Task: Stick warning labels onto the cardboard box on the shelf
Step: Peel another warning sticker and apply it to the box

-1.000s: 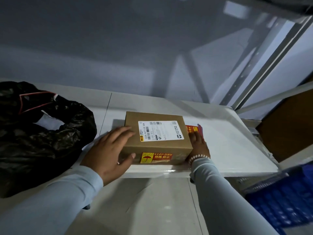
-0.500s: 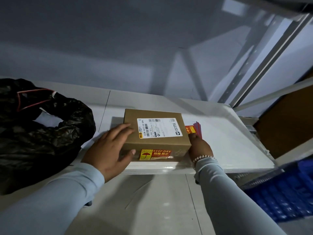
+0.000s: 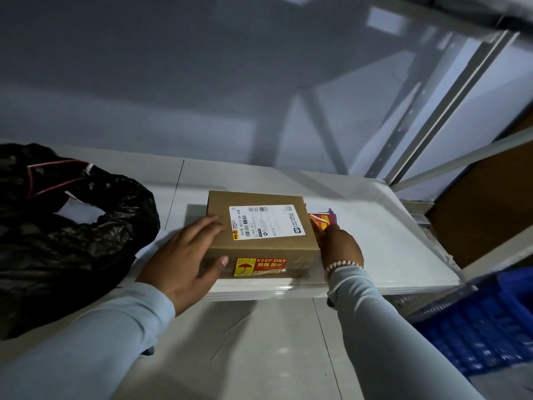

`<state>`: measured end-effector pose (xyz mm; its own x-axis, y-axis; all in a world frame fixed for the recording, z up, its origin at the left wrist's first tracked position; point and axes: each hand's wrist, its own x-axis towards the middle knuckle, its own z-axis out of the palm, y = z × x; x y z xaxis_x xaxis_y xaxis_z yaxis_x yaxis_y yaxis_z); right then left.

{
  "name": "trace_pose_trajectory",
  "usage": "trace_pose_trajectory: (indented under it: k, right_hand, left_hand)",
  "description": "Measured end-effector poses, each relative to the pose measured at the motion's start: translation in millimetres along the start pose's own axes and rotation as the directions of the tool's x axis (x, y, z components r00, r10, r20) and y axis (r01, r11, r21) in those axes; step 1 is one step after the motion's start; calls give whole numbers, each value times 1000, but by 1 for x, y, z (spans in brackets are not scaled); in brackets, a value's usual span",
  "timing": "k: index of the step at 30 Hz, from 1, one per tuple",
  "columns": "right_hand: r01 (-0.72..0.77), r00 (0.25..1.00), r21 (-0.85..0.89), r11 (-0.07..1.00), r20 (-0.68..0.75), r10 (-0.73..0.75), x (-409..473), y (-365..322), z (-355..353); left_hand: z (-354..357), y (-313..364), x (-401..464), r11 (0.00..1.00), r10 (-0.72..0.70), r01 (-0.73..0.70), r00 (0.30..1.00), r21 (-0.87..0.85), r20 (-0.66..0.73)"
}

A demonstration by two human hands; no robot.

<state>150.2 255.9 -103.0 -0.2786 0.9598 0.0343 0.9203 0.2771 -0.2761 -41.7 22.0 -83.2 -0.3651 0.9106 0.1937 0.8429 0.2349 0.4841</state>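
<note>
Now, cardboard box (image 3: pixel 261 246) flat, long axis left-right

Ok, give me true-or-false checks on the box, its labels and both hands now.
1. A KEEP DRY label is stuck on the front face of the cardboard box. True.
2. The left hand hovers clear of the box. False: it rests on the top, thumb on the front.
3. The black bag lies right of the box. False: it lies left of it.
4. The right hand is at the box's right side, by the red labels. True.
</note>
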Motion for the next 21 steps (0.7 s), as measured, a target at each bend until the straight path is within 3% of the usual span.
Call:
trace_pose_trajectory:
  k: [6,9,12,15,18,20,21]
  right_hand:
    - [-74,976,115,991,-198,96,-33,3,-56]
    - [-20,969,187,982,-239,65,-57,-15,-83]
    - [149,958,315,937,-283,-57,-89,-44,-109]
    - [364,911,381,850,-337,-239,-135,-74,-126]
    - [584,775,183,791,-414,-477,-182,-95,-141]
    - [637,702,54,769,-451,-551,-205,-104,-153]
    - [639,687,29,768,-471,-554,-213,-107,-157]
  left_hand:
    - [-30,19,-5,993,-81,87,994,-78,73]
    - [-52,40,-9,942,-224,241,970,-234,98]
    - [-75,61,-19,758,-396,434,899,-487,186]
    - [-102,84,-37,542,-453,518,843,-662,289]
    - [-126,105,-60,227,-447,513,810,-828,380]
    - [-137,113,-77,128,-454,447,820,-885,349]
    - [-139,112,-82,142,-465,419,828,-897,313]
